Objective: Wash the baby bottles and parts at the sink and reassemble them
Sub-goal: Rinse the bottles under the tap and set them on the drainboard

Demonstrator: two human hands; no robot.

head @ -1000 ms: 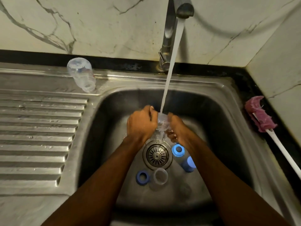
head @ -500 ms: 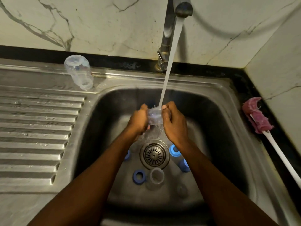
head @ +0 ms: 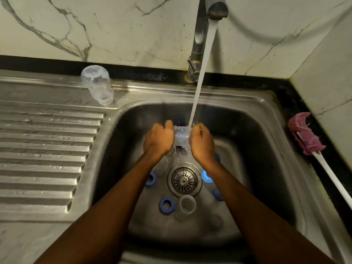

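My left hand [head: 159,140] and my right hand [head: 202,141] both grip a clear bottle [head: 182,135], held sideways under the running water [head: 202,73] from the tap [head: 206,20]. Water spills off it into the steel sink [head: 247,119]. On the sink floor lie blue rings [head: 166,205] [head: 151,180], a blue cap [head: 206,176], another blue piece [head: 218,194] and a clear ring-shaped part [head: 187,204] around the drain [head: 184,180]. A second clear bottle [head: 98,84] lies on its side at the back of the drainboard.
The ribbed drainboard [head: 42,149] stretches to the left of the basin. A pink bottle brush [head: 306,134] with a white handle [head: 335,183] rests on the black counter edge to the right. Marble wall tiles stand behind and on the right.
Both hands have lifted the clear bottle a little and turned it under the stream. A blue ring on the left of the drain has come into sight.
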